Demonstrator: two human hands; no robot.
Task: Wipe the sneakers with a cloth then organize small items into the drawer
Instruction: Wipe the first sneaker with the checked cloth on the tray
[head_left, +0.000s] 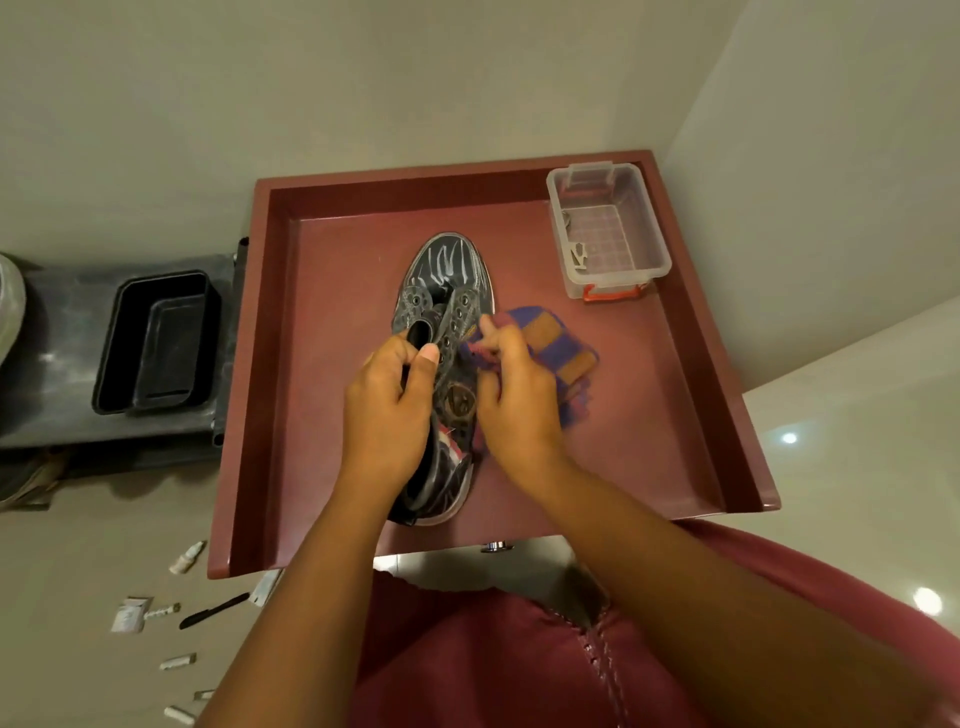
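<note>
A black high-top sneaker (447, 270) with white streaks on its toe lies in the middle of a dark red tray-like table top (691, 395), toe pointing away from me. My left hand (387, 410) grips the sneaker's collar, thumb on the eyelet flap. My right hand (517, 400) holds a blue and orange checked cloth (558, 343) against the shoe's right side. The heel is partly hidden under my left wrist.
A clear plastic box (610, 228) with a red latch sits at the tray's far right corner. A black tub (156, 340) rests on a grey stand at left. Several small items (176, 613) lie scattered on the floor at lower left. A metal knob (496, 545) shows under the tray's front edge.
</note>
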